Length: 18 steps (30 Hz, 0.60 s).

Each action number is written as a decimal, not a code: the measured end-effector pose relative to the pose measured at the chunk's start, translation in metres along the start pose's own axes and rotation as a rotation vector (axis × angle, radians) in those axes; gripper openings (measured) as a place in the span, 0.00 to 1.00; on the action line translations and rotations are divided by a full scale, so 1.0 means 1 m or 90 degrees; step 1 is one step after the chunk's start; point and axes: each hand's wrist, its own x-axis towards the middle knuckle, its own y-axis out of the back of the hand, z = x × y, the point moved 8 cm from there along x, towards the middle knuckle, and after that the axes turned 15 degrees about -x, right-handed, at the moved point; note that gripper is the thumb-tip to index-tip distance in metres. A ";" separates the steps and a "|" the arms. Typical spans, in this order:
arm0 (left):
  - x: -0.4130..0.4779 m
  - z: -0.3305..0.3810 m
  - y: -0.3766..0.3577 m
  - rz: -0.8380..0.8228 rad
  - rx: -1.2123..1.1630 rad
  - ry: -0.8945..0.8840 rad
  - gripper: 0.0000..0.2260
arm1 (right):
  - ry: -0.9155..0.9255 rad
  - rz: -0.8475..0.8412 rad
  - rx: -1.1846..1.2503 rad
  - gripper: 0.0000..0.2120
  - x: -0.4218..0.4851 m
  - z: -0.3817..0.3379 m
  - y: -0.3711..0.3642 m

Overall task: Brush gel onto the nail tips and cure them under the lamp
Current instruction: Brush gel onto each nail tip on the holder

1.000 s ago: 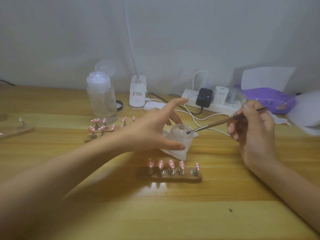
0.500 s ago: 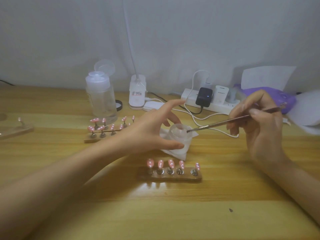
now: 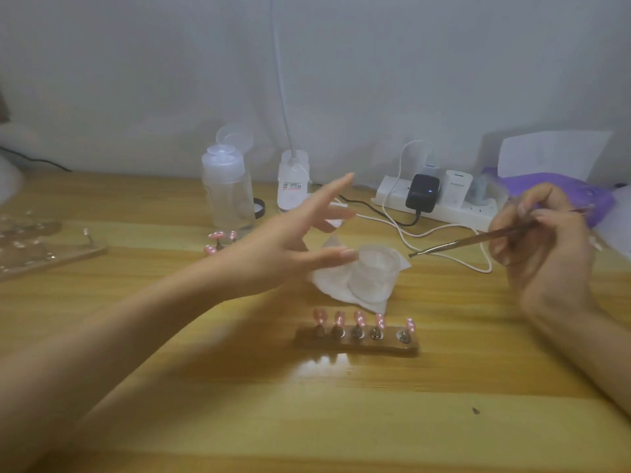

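- Closest in, at 6 o'clock: the bare wooden desk (image 3: 334, 425), with one dark speck (image 3: 475, 410) off at 5 o'clock.
- Just beyond, dead centre: a wooden stand (image 3: 356, 341) with five pink nail tips (image 3: 358, 318) upright in a row. Neither hand is on them.
- At the stand's 12 o'clock, a small clear jar (image 3: 375, 278) sits on a crumpled white tissue (image 3: 327, 285).
- The left hand (image 3: 283, 247) comes in from 8 o'clock and sits at the jar's 9 o'clock. Its fingers (image 3: 336, 189) are spread wide and straight, holding nothing. The thumb tip is right by the jar's rim, too blurred to call contact.
- The right hand (image 3: 546, 247) is over at 3 o'clock, its fingers (image 3: 532, 203) curled and pinching a slim brush (image 3: 478, 241). The brush tip points toward 9 o'clock and hangs just off the jar's right side, apart from the rim.
- At 10 o'clock, behind the left hand: more pink tips on a second holder (image 3: 220, 238), partly hidden.
- Far out at 9 o'clock: a clear tray (image 3: 34, 247), blurred.
- Back row, from 11 o'clock: a clear pump bottle (image 3: 227, 196) with its flip cap up, then a white lamp base (image 3: 293, 180) with a thin neck rising.
- At 1 o'clock: a white power strip (image 3: 454, 213) with a black adapter (image 3: 422, 192) plugged in, and a white cable (image 3: 444, 230) looping forward.
- At 2 o'clock: a purple pack (image 3: 580, 194).
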 end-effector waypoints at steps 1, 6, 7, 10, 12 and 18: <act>-0.009 0.003 0.007 0.023 -0.025 -0.017 0.35 | -0.019 0.005 0.018 0.08 0.000 0.004 -0.001; -0.053 -0.013 0.007 0.008 -0.106 0.032 0.28 | -0.137 0.043 0.096 0.14 -0.007 0.027 -0.005; -0.059 -0.019 0.002 -0.003 -0.111 0.053 0.30 | -0.155 0.053 0.109 0.14 -0.008 0.030 -0.005; -0.068 -0.028 -0.008 0.000 -0.033 0.057 0.30 | -0.182 0.072 0.127 0.15 -0.008 0.035 -0.003; -0.068 -0.025 -0.011 0.027 -0.004 0.034 0.28 | -0.194 0.080 0.134 0.14 -0.009 0.036 -0.003; -0.066 -0.017 -0.020 0.058 -0.015 -0.002 0.30 | -0.235 0.059 0.125 0.14 -0.010 0.039 -0.009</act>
